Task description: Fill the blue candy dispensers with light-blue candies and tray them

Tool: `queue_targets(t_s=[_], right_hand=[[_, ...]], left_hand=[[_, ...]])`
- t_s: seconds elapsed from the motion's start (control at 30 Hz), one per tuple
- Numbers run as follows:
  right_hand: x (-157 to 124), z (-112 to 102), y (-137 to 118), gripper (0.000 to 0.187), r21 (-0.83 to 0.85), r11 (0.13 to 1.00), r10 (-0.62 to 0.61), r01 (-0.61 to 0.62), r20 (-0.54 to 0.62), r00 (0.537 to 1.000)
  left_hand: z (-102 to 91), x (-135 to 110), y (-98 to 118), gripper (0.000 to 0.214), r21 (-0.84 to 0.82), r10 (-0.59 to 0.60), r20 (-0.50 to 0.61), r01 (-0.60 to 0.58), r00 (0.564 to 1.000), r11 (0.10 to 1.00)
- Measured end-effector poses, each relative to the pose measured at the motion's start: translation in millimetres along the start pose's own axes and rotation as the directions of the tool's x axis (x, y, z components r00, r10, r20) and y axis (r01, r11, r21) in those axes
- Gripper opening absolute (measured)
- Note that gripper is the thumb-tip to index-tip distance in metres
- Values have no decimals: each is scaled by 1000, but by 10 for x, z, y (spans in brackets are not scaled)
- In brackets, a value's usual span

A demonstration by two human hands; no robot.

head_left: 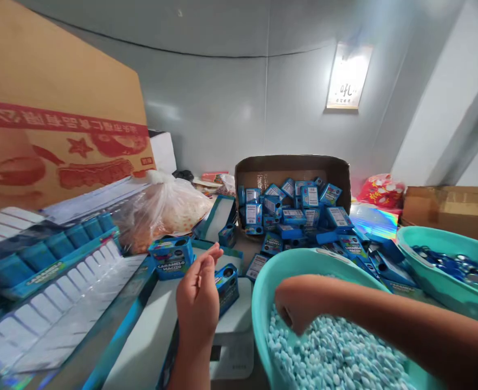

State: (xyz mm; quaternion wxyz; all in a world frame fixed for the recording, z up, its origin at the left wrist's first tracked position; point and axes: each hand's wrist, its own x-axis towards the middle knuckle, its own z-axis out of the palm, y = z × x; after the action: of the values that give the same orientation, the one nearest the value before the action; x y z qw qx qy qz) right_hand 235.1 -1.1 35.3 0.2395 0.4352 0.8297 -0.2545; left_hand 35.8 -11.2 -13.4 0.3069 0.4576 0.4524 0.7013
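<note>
My right hand (295, 309) reaches down into a teal basin (263, 287) filled with small pale blue candies (336, 352); its fingers are curled into the pile, and what they hold is hidden. My left hand (198, 295) is raised beside the basin, fingers together and stretched out, with nothing in it. Right behind it a small blue box (226, 287) with a round hole on top stands on a white scale (233, 338). Another blue box (172, 257) stands a little farther left.
A cardboard box (291, 168) heaped with several blue boxes stands behind the basin. A second teal basin (446, 265) holding blue caps is at right. A plastic bag (166, 208), blue display trays (52, 260) and a large cardboard sheet (56, 108) fill the left.
</note>
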Motion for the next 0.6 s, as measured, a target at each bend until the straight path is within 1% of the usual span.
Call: queue_targets(t_s=[0.07,0.13,0.2,0.27,0.3,0.37,0.47,0.6], right_hand=[[-44,-204,-35,20,-70,997,8,-17,-126,992],[-55,-478,-118,27,-103,995,-21,-5,-250,968],[-3,-759,-231,26,-98,995,-57,31,-280,958],[119,-985,-350,25,-81,994,-92,72,-269,959],[199,-1069,-404,24,-70,994,-100,85,-251,963],[373,-1175,-495,19,-41,995,-102,96,-189,977],[596,-1228,-579,14,1,995,-99,99,-94,991],[758,-1226,-638,16,-5,995,-97,97,-48,994]], left_hand=[[-16,14,-26,44,1,13,-23,-13,1000,1000],[-32,29,-46,44,37,33,-47,-32,998,999],[-48,43,-59,44,156,37,-69,-26,997,987],[-65,60,-67,45,300,24,-73,-1,997,954],[-74,70,-70,47,358,15,-66,10,998,934],[-87,94,-78,51,422,2,-39,14,999,907],[-90,132,-97,51,457,-3,-6,5,1000,889],[-72,156,-108,45,485,8,36,-24,999,874]])
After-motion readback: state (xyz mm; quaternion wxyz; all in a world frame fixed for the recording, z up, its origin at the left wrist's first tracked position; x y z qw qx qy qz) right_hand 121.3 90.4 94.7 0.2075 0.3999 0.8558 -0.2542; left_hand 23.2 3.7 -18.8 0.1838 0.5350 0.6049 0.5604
